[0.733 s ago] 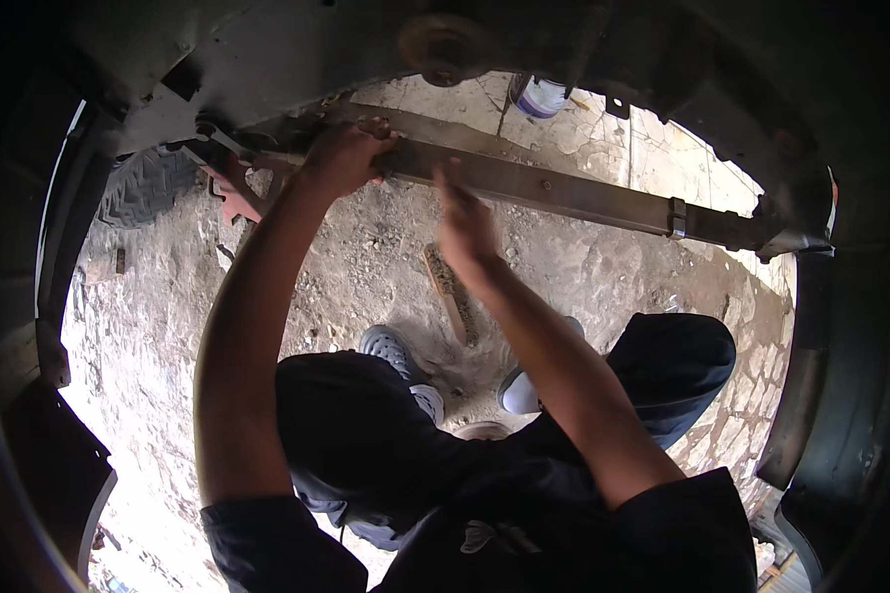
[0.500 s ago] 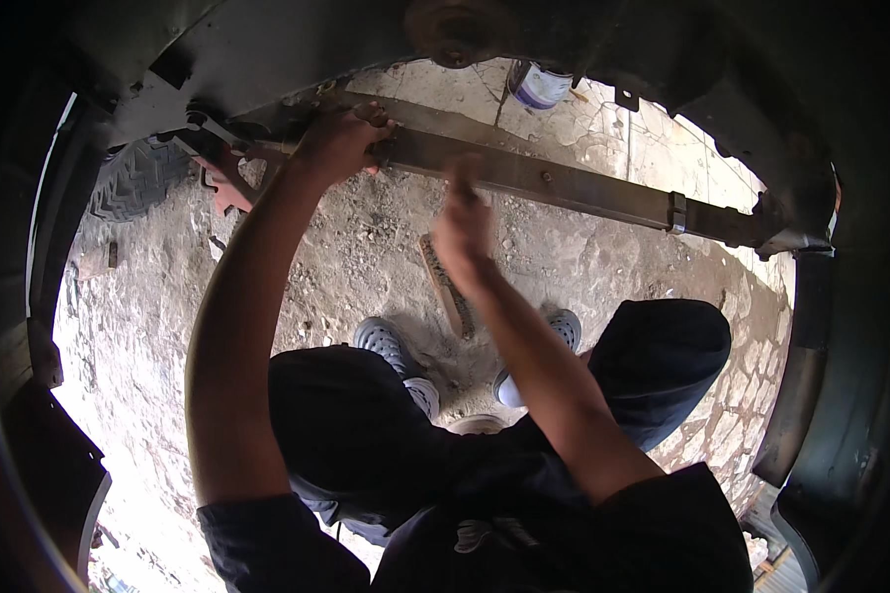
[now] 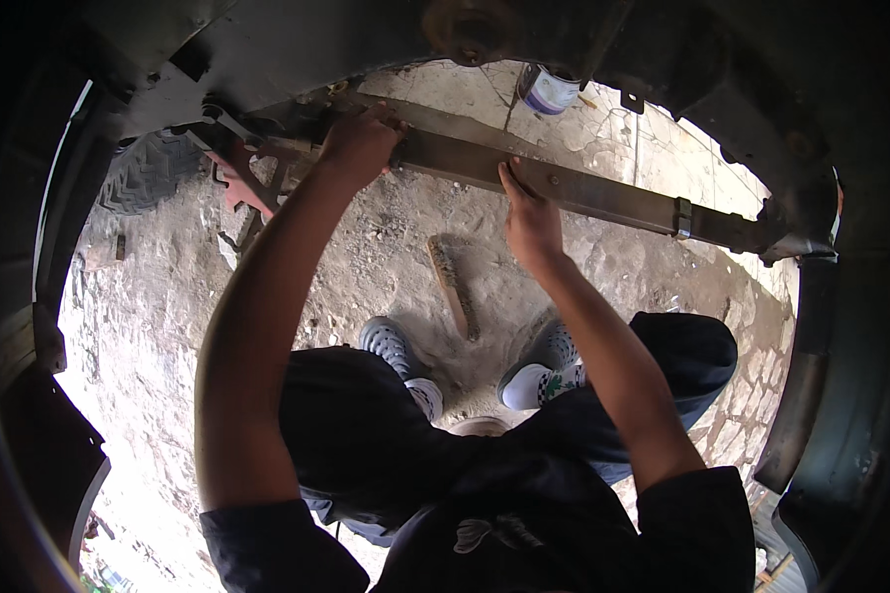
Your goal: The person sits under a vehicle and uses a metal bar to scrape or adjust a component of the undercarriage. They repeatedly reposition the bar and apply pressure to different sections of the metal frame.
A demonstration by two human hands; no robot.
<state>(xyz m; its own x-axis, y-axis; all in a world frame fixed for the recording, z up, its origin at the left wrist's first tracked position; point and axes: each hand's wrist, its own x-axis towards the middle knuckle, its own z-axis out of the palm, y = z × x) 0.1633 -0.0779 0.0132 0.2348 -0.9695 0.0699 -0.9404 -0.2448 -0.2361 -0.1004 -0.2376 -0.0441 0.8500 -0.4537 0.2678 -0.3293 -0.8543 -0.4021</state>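
A long brownish metal beam (image 3: 613, 201) crosses in front of me beneath the dark vehicle body, sloping down to the right. At its left part my left hand (image 3: 363, 145) is closed over the beam, fingers curled on its top; whether something small lies under them is hidden. Farther right, my right hand (image 3: 532, 215) reaches up with fingers stretched out, the tips against the beam near a small round hole. Nothing shows in that hand. A metal clamp band (image 3: 682, 218) wraps the beam toward its right end.
A wooden brush (image 3: 452, 287) lies on the dirt between my feet and the beam. Left of my arm stand a red metal stand (image 3: 239, 181) and a knobbly tyre (image 3: 148, 176). A white and purple bucket (image 3: 549, 91) sits beyond the beam. Dark bodywork (image 3: 297, 44) surrounds me.
My right hand has moved right and up from a blurred swing to touch the beam, fingers extended. The left hand stays on the beam; the whole view has shifted slightly.
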